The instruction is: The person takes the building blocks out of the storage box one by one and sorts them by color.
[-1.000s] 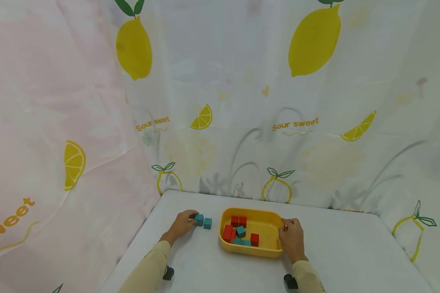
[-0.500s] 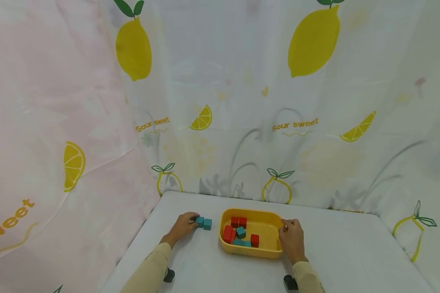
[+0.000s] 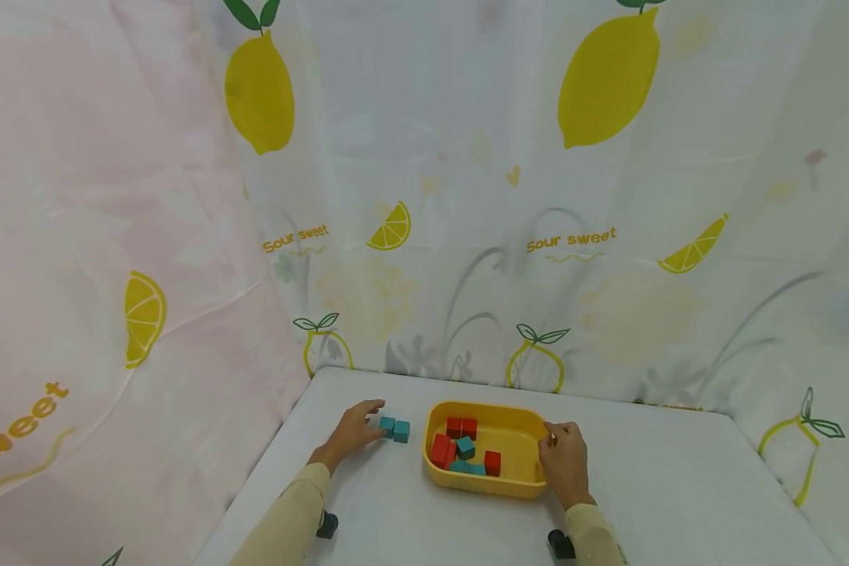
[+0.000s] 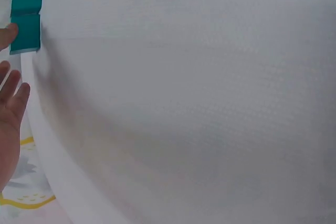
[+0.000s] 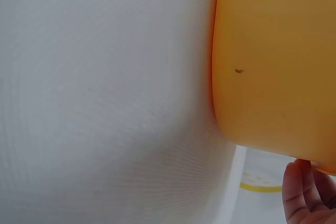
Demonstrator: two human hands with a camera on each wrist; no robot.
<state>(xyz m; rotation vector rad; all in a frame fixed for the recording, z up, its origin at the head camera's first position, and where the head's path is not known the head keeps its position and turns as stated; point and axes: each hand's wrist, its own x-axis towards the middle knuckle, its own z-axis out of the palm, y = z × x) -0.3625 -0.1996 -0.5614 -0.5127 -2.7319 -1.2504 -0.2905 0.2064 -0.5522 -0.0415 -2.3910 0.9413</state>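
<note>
Two teal cubes stand side by side on the white table, the left cube (image 3: 387, 427) against the right cube (image 3: 401, 431). Just left of them is my left hand (image 3: 354, 429), its fingers spread and off the blocks. The left wrist view has the thumb (image 4: 6, 35) overlapping the nearer cube (image 4: 26, 33), while the other fingers (image 4: 16, 90) are apart from it. My right hand (image 3: 564, 462) pinches the right end of the yellow tray (image 3: 484, 485) at its rim. From the right wrist view, those fingertips (image 5: 302, 169) are at the tray's edge.
Inside the tray lie several red blocks (image 3: 439, 450) and teal blocks (image 3: 465, 448), mostly towards its left side. The white table (image 3: 679, 479) ends at a hanging curtain (image 3: 424, 196) printed with lemons, behind and to the left.
My left hand slid a teal cube right, up against the other one, then let it go and spread its fingers. The right hand and the tray have stayed in place.
</note>
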